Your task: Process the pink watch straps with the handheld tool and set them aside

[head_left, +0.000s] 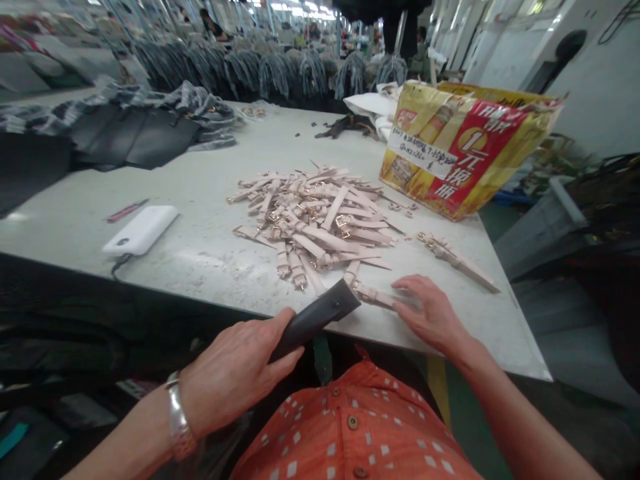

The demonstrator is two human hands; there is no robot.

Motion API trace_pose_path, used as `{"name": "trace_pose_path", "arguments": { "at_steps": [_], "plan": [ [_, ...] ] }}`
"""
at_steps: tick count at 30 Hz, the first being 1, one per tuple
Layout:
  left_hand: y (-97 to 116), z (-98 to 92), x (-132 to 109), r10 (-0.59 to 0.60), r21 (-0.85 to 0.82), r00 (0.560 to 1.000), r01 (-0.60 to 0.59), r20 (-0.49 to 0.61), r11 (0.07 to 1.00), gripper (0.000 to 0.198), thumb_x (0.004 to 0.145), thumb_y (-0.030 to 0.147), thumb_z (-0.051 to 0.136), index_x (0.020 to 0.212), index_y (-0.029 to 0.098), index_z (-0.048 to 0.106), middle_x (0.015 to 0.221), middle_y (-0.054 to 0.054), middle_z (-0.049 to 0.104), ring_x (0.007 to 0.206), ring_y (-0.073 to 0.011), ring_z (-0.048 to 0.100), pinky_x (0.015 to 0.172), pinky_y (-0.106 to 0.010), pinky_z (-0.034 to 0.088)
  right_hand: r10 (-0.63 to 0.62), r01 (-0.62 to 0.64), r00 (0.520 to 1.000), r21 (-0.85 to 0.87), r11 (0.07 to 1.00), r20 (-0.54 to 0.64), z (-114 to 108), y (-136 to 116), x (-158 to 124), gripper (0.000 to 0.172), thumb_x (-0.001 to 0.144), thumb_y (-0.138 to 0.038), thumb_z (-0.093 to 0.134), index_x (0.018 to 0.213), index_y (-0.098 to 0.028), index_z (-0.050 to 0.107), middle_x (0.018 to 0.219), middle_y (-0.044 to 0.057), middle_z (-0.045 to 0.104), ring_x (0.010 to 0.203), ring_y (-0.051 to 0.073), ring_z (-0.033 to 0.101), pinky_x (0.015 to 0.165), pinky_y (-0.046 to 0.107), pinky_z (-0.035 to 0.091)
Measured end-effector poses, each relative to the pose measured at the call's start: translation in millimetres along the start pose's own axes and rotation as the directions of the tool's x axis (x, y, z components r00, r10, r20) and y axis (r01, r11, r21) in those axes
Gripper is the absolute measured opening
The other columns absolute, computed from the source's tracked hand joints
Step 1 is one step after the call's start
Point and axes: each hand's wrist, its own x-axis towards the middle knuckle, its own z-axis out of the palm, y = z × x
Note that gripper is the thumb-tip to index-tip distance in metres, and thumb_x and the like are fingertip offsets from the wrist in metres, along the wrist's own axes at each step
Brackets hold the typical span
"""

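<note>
My left hand (240,370) is closed round a flat black strap piece (320,315) that juts over the table's near edge. My right hand (430,313) lies on the table with fingers stretched out, its fingertips on a pale pink buckled strap (370,293). Just beyond both hands is a heap of pale pink straps with gold buckles (313,223). A small separate bunch of the same straps (457,260) lies to the right of the heap.
A white power bank (143,230) and a red pen (125,211) lie at the left of the grey table (210,173). A yellow and red bag (465,157) stands at back right. Dark fabric pieces (135,137) are piled at back left.
</note>
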Motion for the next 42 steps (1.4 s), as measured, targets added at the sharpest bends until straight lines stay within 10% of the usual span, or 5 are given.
{"name": "trace_pose_path", "arguments": {
  "at_steps": [7, 42],
  "plan": [
    [7, -13.3, 15, 0.012, 0.060, 1.000, -0.013, 0.022, 0.998, 0.029, 0.083, 0.046, 0.034, 0.094, 0.023, 0.048, 0.076, -0.002, 0.061, 0.070, -0.0190, 0.060, 0.063, -0.029, 0.040, -0.025, 0.022, 0.999, 0.068, 0.997, 0.043, 28, -18, 10, 0.017, 0.074, -0.026, 0.062, 0.090, -0.020, 0.061, 0.083, 0.005, 0.061, 0.083, 0.020, 0.051, 0.073, 0.032, 0.040],
    [15, -18.5, 33, 0.092, 0.067, 0.990, -0.099, 0.104, 0.993, 0.027, 0.081, 0.042, 0.038, 0.093, 0.023, 0.052, 0.076, -0.003, 0.063, 0.067, -0.0187, 0.060, 0.058, -0.026, 0.040, -0.088, 0.059, 0.992, 0.292, 0.954, 0.085, 21, -1, -9, 0.020, 0.071, -0.025, 0.067, 0.091, -0.021, 0.068, 0.082, 0.004, 0.062, 0.079, 0.018, 0.056, 0.071, 0.031, 0.043]
  ]
}}
